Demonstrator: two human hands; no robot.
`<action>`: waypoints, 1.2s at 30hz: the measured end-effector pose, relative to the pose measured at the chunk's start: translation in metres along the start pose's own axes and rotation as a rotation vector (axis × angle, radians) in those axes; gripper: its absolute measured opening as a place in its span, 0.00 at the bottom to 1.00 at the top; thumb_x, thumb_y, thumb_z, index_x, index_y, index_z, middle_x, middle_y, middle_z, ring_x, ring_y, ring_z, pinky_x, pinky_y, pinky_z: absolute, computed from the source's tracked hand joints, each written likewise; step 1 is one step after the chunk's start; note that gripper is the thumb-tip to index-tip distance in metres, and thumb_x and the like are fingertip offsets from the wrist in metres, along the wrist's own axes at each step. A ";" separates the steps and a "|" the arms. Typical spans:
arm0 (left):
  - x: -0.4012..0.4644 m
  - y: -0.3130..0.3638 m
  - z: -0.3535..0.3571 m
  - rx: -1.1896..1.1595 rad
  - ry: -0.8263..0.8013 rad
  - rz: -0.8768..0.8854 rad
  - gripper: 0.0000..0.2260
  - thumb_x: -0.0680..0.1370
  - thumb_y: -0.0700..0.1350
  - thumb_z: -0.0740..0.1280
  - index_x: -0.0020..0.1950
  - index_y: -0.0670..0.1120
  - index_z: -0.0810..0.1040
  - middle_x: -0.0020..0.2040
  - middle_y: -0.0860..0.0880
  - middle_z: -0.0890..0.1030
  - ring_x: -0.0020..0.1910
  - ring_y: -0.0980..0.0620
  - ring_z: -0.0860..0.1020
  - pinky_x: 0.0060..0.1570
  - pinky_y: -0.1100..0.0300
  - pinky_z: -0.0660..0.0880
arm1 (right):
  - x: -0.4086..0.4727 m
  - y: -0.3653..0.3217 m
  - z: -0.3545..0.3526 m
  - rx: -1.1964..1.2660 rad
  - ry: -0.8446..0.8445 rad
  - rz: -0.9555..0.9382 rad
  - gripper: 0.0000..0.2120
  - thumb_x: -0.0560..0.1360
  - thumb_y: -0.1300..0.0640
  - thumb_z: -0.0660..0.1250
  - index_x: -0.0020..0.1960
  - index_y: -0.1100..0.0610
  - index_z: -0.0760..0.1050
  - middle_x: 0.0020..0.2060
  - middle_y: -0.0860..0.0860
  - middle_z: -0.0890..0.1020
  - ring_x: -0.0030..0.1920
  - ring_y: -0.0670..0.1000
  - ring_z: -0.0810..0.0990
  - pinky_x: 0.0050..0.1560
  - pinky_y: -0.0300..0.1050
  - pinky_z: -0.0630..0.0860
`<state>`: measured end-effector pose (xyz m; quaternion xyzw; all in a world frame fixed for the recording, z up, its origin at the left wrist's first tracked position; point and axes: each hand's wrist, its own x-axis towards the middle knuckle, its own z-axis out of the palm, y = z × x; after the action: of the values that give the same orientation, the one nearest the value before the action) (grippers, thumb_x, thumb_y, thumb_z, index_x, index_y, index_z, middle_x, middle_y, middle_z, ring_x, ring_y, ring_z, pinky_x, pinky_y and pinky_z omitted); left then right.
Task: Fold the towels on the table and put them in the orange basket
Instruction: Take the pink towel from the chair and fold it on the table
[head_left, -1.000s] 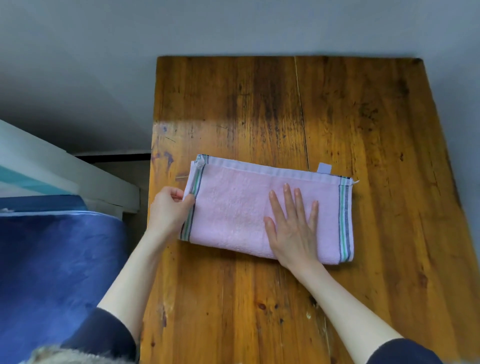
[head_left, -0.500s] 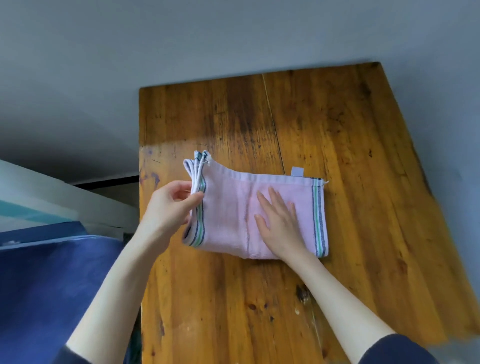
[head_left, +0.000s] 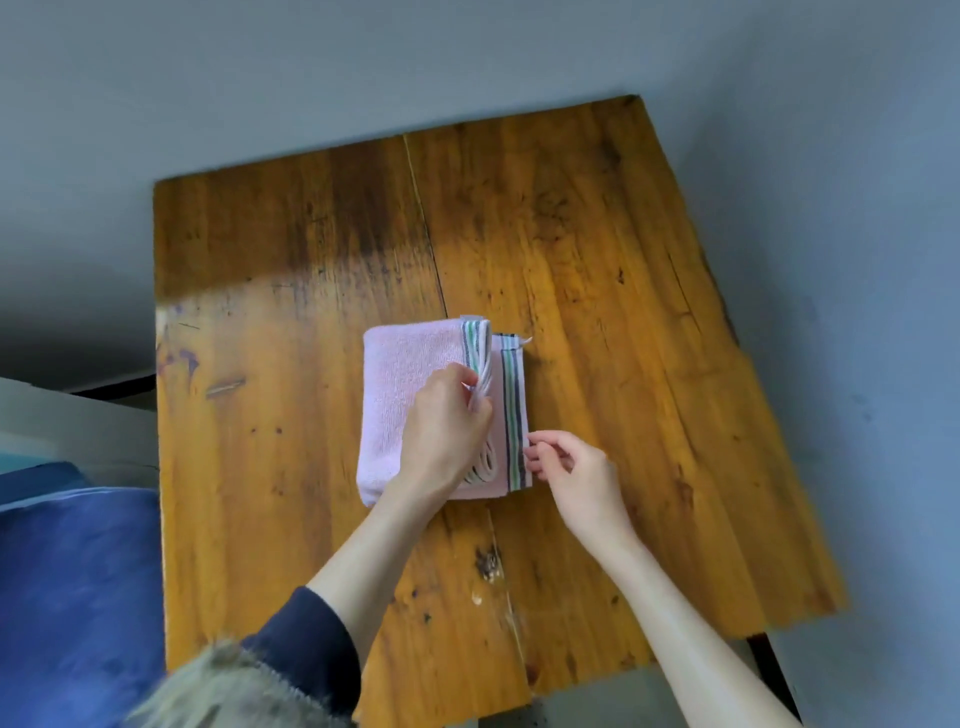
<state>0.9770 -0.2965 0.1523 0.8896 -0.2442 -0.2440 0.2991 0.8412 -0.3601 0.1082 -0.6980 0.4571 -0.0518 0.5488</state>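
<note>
A pink towel (head_left: 405, 384) lies folded near the middle of the wooden table (head_left: 597, 249), its striped upper end doubled over and stopping just short of the striped lower edge. Your left hand (head_left: 447, 431) rests on top, thumb and fingers pinching the white hem of that upper end (the layers bunch between them). Your right hand (head_left: 574, 473) is at the towel's right edge, fingertips curled and nipping the lower hem near the front corner. Grey floor surrounds the table; a blue cushion (head_left: 78, 582) sits to its left.
</note>
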 end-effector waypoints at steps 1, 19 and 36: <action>-0.001 0.002 0.007 -0.001 0.019 0.013 0.08 0.78 0.42 0.62 0.55 0.42 0.75 0.49 0.46 0.78 0.46 0.47 0.76 0.43 0.54 0.72 | 0.001 0.003 -0.003 0.007 -0.015 0.002 0.11 0.79 0.58 0.59 0.58 0.53 0.77 0.42 0.39 0.79 0.45 0.37 0.79 0.43 0.26 0.75; -0.005 -0.009 0.063 0.035 0.017 0.129 0.15 0.77 0.41 0.65 0.64 0.42 0.73 0.50 0.44 0.74 0.45 0.45 0.75 0.44 0.58 0.70 | 0.077 -0.027 -0.024 0.177 -0.199 0.103 0.11 0.79 0.50 0.58 0.44 0.49 0.78 0.39 0.44 0.81 0.41 0.42 0.79 0.33 0.31 0.69; -0.037 -0.028 0.058 0.441 0.062 0.421 0.18 0.74 0.53 0.67 0.58 0.43 0.77 0.56 0.44 0.79 0.57 0.42 0.74 0.54 0.47 0.69 | 0.106 -0.041 -0.015 0.202 -0.091 0.145 0.14 0.76 0.55 0.65 0.61 0.57 0.73 0.53 0.53 0.81 0.52 0.50 0.80 0.41 0.37 0.72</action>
<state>0.9233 -0.2794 0.1042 0.8699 -0.4611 -0.0904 0.1500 0.9176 -0.4451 0.1018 -0.6059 0.4736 -0.0262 0.6387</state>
